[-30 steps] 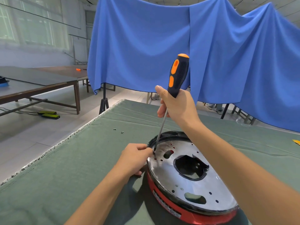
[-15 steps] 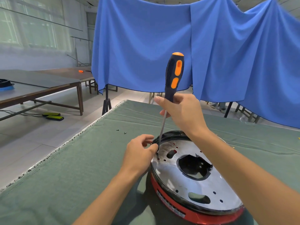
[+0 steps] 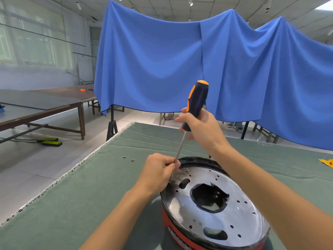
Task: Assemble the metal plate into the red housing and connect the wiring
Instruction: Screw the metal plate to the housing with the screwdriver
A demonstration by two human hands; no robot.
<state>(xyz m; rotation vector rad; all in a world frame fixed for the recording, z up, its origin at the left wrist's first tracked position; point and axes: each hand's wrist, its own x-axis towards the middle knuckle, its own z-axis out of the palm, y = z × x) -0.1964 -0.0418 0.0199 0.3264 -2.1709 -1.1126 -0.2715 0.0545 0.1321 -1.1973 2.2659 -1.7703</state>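
A: How should this step be done well, judging by where things stand?

B: The metal plate (image 3: 225,201) already lies in the red housing (image 3: 182,237), near the front of the table. The right hand (image 3: 201,129) is wrapped round the handle of the screwdriver (image 3: 195,103), and the left hand (image 3: 158,172) pinches the shaft low down, at the plate's far left rim. The tip is hidden behind those fingers, so whether a screw sits under it cannot be told. The person would do best to keep the shaft upright over the hole, press down while turning, and let the left fingers only guide.

A: What might go wrong?

B: A tilted shaft could slip off and scratch the plate. No wiring shows, so that part appears not yet done.

A: And around them?

B: Going from big to small: a blue cloth (image 3: 162,65) hangs across the room, brown tables (image 3: 45,109) stand at the left, a green cover (image 3: 90,195) lies over the worktable, and two loose screws (image 3: 128,158) rest on it beyond the left hand.
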